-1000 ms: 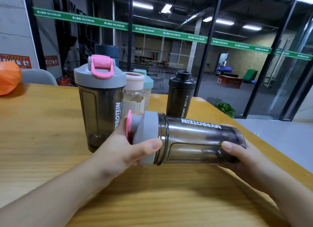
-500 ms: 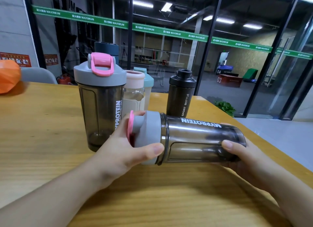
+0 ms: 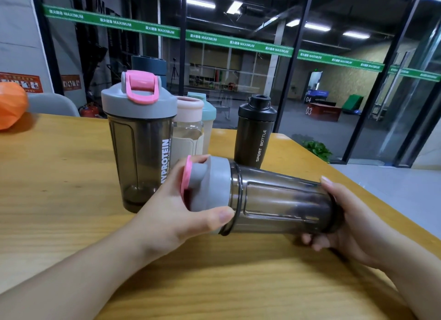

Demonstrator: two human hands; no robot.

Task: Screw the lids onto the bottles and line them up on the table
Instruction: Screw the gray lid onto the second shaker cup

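A smoky dark shaker bottle (image 3: 281,200) lies on its side above the wooden table (image 3: 59,176), held between both hands. My left hand (image 3: 176,210) grips its grey lid (image 3: 212,186) with the pink cap, thumb in front. My right hand (image 3: 343,226) holds the bottle's base, fingers curled under it. A second, upright shaker (image 3: 140,152) of the same kind with a grey and pink lid stands just behind my left hand. A black bottle marked SPORT BOTTLE (image 3: 255,133) stands capped further back.
Behind the upright shaker stand a clear bottle with a pale pink lid (image 3: 188,128), a mint-lidded one (image 3: 207,119) and a dark blue one (image 3: 149,65). An orange object (image 3: 12,105) lies at the table's far left. The table's right edge runs diagonally past my right hand.
The held bottle has turned about its axis: the white lettering on top has rotated out of sight. Both hands keep their grip; the base end sits a little lower.
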